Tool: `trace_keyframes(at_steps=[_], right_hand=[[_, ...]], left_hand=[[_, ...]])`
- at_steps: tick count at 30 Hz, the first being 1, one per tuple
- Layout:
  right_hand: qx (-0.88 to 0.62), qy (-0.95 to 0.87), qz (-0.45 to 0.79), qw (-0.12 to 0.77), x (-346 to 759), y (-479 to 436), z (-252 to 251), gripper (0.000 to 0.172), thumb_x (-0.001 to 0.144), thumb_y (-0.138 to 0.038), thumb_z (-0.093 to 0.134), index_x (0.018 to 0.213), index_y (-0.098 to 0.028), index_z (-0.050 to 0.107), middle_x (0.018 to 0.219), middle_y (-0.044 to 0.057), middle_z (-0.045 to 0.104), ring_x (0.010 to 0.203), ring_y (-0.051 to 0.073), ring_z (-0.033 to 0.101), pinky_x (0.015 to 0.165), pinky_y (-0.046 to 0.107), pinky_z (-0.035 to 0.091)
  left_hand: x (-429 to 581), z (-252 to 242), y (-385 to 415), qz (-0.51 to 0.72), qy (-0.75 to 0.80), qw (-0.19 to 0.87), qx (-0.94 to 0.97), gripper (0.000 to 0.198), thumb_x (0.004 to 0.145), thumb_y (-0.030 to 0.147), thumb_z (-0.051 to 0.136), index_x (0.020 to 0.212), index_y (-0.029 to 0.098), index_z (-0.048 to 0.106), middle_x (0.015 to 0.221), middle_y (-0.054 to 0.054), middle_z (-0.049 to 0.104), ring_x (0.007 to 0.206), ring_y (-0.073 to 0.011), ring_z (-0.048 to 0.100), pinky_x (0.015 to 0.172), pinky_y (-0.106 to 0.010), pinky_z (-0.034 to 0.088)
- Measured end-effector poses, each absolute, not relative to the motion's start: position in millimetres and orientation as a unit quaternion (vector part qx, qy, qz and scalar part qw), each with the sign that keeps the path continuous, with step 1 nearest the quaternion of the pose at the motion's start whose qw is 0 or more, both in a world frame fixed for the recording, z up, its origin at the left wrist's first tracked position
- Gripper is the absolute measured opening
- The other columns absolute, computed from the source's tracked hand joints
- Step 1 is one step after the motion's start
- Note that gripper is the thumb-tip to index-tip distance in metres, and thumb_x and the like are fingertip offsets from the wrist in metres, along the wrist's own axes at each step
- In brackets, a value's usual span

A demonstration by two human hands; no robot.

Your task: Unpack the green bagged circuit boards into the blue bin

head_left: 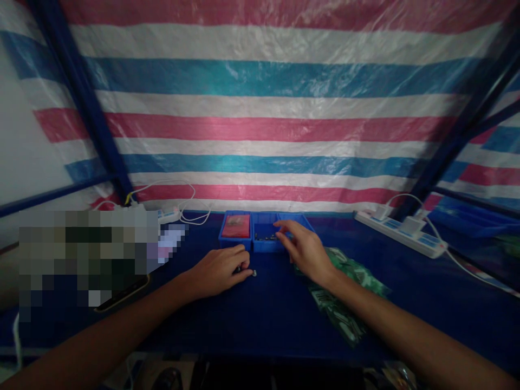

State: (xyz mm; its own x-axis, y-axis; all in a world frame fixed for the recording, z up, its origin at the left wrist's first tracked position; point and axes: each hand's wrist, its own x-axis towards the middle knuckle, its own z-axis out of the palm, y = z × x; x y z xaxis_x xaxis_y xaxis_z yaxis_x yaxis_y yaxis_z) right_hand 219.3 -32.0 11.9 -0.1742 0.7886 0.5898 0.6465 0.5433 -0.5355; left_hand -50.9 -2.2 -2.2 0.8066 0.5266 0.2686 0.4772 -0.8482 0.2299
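forearms (162,299) are slanting inward: left hand (221,270) is curling around hardware (254,273); right hand (278,229), half-open, seemingly empty, should be pinching single pieces (266,238).

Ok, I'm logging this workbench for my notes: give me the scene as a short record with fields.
Left hand: curled on blue table, small silvery part at thumb tip; grip unclear
Right hand: fingertips over middle bin, thumb and forefinger apart
Middle bin contents: small parts
Left bin: red packet
Far right: white power strip
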Motion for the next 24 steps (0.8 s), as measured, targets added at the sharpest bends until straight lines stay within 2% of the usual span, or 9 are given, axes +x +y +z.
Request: trace_keyframes(at_steps=[2, 4, 7, 10, 13, 17, 20, 24], right_hand=[[-0.427, -0.806, 0.082, 0.402, 218, -35, 15, 0.022, 0.108, -0.035, 0.053, 0.12, -0.026, 0.069, 0.107, 0.009, 0.071, 0.093, 0.026, 0.069, 0.079, 0.039, 0.055], [-0.366, -0.857, 0.108, 0.346, 216, -37, 16, 0.022, 0.107, -0.034, 0.054, 0.115, -0.026, 0.073, 0.104, 0.008, 0.072, 0.096, 0.025, 0.068, 0.085, 0.04, 0.054], [-0.305, -0.9, 0.159, 0.268, 212, -42, 12, 0.024, 0.105, -0.034, 0.059, 0.123, -0.027, 0.074, 0.104, 0.006, 0.071, 0.092, 0.022, 0.068, 0.084, 0.036, 0.053], [-0.292, -0.913, 0.184, 0.219, 209, -44, 8, 0.03, 0.104, -0.033, 0.062, 0.132, -0.028, 0.071, 0.107, 0.006, 0.07, 0.092, 0.02, 0.069, 0.082, 0.032, 0.052], [-0.304, -0.91, 0.186, 0.21, 208, -43, 7, 0.02, 0.103, -0.031, 0.063, 0.12, -0.025, 0.073, 0.106, 0.006, 0.07, 0.09, 0.02, 0.068, 0.08, 0.03, 0.051], [-0.331, -0.9, 0.186, 0.216, 211, -40, 5, 0.002, 0.099, -0.023, 0.066, 0.099, -0.022, 0.067, 0.088, 0.001, 0.068, 0.076, 0.017, 0.063, 0.069, 0.027, 0.046], [-0.349, -0.886, 0.207, 0.226, 212, -39, 5, 0.004, 0.099, -0.02, 0.063, 0.096, -0.022, 0.061, 0.077, -0.003, 0.061, 0.066, 0.014, 0.057, 0.061, 0.024, 0.04], [-0.358, -0.867, 0.225, 0.264, 212, -39, 8, 0.003, 0.103, -0.024, 0.059, 0.101, -0.021, 0.059, 0.077, -0.003, 0.058, 0.064, 0.012, 0.053, 0.058, 0.023, 0.039]], left_hand=[[-51, -2, -3, 0.155, 0.27, 0.062, 0.948, 0.022, 0.105, 0.039, 0.053, 0.092, 0.022, 0.057, 0.093, 0.0, 0.062, 0.081, -0.0162, 0.062, 0.069, -0.028, 0.04], [-51, -1, -3, 0.148, 0.28, 0.045, 0.947, 0.018, 0.104, 0.037, 0.054, 0.094, 0.022, 0.056, 0.094, 0.0, 0.063, 0.078, -0.0162, 0.063, 0.066, -0.028, 0.038], [-51, -2, -3, 0.132, 0.307, 0.01, 0.942, 0.011, 0.102, 0.034, 0.056, 0.099, 0.023, 0.055, 0.097, 0.0, 0.066, 0.078, -0.0182, 0.065, 0.063, -0.029, 0.036], [-52, -4, -1, 0.114, 0.332, -0.019, 0.936, 0.011, 0.103, 0.035, 0.054, 0.1, 0.024, 0.054, 0.094, -0.001, 0.069, 0.079, -0.0211, 0.067, 0.061, -0.03, 0.034], [-52, -5, 2, 0.112, 0.335, -0.022, 0.935, 0.014, 0.104, 0.037, 0.055, 0.099, 0.024, 0.055, 0.092, 0.0, 0.069, 0.079, -0.0217, 0.067, 0.061, -0.029, 0.034], [-51, -3, 3, 0.122, 0.32, 0.004, 0.94, 0.014, 0.105, 0.034, 0.057, 0.096, 0.023, 0.055, 0.093, 0.001, 0.067, 0.081, -0.019, 0.066, 0.062, -0.028, 0.036], [-52, -2, 2, 0.125, 0.303, 0.026, 0.944, 0.012, 0.106, 0.031, 0.057, 0.098, 0.022, 0.056, 0.096, 0.001, 0.067, 0.082, -0.0166, 0.065, 0.065, -0.027, 0.038], [-52, -3, 2, 0.132, 0.288, 0.048, 0.947, 0.011, 0.107, 0.034, 0.056, 0.104, 0.023, 0.057, 0.1, 0.002, 0.065, 0.082, -0.0152, 0.065, 0.068, -0.026, 0.04]])
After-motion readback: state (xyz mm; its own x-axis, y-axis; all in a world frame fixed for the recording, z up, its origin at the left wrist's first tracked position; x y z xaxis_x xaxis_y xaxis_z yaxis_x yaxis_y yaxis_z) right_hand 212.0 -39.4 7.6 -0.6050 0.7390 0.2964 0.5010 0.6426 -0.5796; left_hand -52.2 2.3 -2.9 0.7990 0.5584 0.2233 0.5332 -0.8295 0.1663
